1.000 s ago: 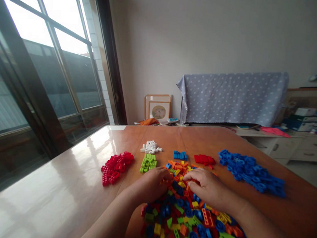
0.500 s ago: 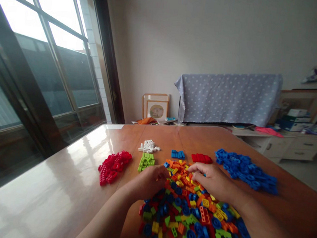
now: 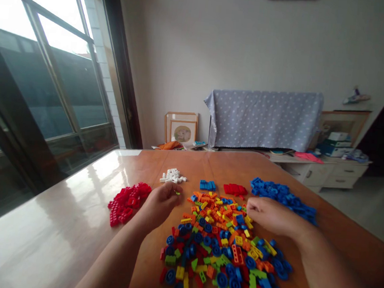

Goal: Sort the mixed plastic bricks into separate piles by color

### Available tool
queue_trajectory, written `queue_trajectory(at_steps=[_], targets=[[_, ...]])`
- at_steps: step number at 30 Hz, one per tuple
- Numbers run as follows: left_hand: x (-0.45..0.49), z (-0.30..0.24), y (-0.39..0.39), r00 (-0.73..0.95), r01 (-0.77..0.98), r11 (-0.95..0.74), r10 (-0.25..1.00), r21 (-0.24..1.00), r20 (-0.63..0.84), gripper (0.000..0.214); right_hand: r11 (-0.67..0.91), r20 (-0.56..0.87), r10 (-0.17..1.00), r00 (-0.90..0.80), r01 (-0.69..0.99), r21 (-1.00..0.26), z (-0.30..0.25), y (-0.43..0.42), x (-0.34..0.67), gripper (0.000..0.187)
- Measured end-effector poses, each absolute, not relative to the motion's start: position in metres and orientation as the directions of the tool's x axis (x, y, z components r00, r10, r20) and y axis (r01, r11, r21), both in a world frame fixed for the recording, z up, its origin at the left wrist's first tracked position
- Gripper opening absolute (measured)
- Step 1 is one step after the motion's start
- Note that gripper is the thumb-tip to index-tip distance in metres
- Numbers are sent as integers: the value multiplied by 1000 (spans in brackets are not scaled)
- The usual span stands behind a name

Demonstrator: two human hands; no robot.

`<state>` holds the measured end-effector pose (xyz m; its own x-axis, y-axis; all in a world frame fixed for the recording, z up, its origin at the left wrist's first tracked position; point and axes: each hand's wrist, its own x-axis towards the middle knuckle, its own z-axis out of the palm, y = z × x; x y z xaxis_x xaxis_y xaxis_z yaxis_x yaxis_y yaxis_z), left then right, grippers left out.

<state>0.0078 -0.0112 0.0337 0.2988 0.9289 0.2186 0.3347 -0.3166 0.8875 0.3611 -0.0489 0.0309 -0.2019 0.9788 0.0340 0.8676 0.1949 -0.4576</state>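
Observation:
My left hand [image 3: 162, 203] has its fingers curled over the place of the lime-green bricks [image 3: 177, 193], hiding nearly all of them. Whether a brick is pinched in those fingers cannot be seen. My right hand [image 3: 264, 213] is closed at the right edge of the mixed pile of bricks [image 3: 216, 239], between it and the blue pieces [image 3: 272, 190]; anything inside its fingers is hidden. The mixed pile holds orange, yellow, red, green and blue bricks and round blue wheel-like pieces.
On the brown table [image 3: 85, 224] lie red bricks [image 3: 128, 203] at left, and white pieces [image 3: 173, 175], blue bricks [image 3: 207, 185] and flat red bricks [image 3: 235, 190] farther back. Behind stands a white cabinet [image 3: 331, 175] beside a cloth-covered object [image 3: 265, 119]. A window is at left.
My left hand has moved left and away from the mixed pile, onto the lime-green bricks. My right hand has drawn right to the pile's edge, its fingers curling in. The view has shifted slightly.

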Motion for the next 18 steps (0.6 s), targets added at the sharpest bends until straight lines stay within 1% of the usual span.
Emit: queue_trajectory(at_steps=[1,3,6,8,11,15,18], targets=[[7,33,-10,297,330,-314,930,890,218,18,187,5,978,-208,863,-469,33,-51,364,18],[7,31,-9,299,333,-316,929,888,218,17,145,-89,970,-226,834,-533,37,-57,368,17],[8,31,-9,307,342,-319,927,884,215,17,16,-260,937,-234,770,-638,42,-65,371,15],[8,32,-9,303,331,-312,929,891,212,17,-41,-324,918,-227,760,-649,42,-68,372,15],[7,36,-9,272,302,-289,940,909,208,18,-8,-324,917,-235,798,-602,39,-68,370,14],[5,40,-9,235,265,-263,951,928,202,21,142,-227,928,-295,845,-516,37,-67,362,13],[3,41,-9,200,236,-238,961,942,193,23,173,-210,924,-319,840,-514,36,-68,356,15]])
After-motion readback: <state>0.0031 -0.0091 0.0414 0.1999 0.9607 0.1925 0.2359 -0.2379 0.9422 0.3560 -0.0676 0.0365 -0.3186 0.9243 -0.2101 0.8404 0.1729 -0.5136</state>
